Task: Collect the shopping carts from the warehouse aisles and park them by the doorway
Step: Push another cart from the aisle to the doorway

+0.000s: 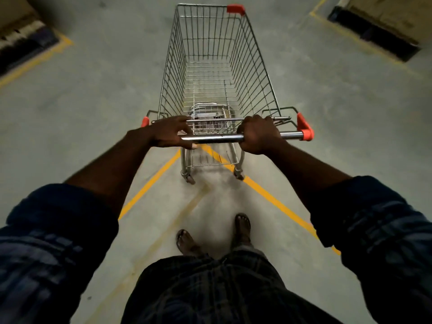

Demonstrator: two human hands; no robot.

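Both hands wrap the cart's handle bar (217,137), left hand (171,133) and right hand (259,134) level, empty cart (217,66) running lengthwise straight ahead

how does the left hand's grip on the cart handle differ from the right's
Left hand lies flatter on the shiny metal handle bar, fingers stretched forward; right hand is a tight fist. Left sits at the bar's end; right leaves bare bar outboard. Both hold it.
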